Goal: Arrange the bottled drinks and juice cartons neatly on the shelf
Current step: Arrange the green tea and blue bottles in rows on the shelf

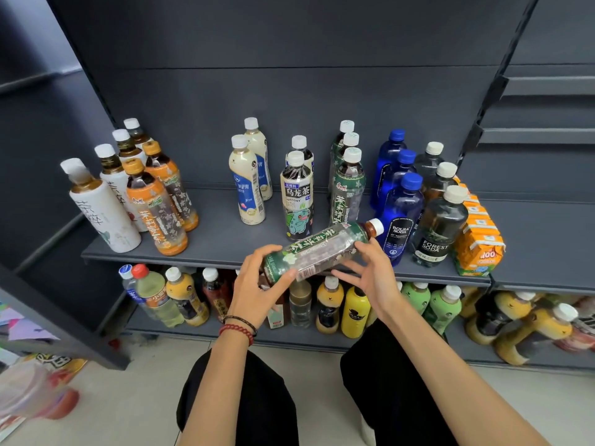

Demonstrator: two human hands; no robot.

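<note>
One green bottle [317,251] lies tilted between left hand [254,289] and right hand [373,273] fingertips [342,274].

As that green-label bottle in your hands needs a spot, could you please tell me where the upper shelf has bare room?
The widest bare patch of the shelf lies between the orange-label bottles and the cream bottles. A bare strip runs along its front edge. From the green-label row rightwards, blue bottles, dark soda bottles and juice cartons stand crowded.
</note>
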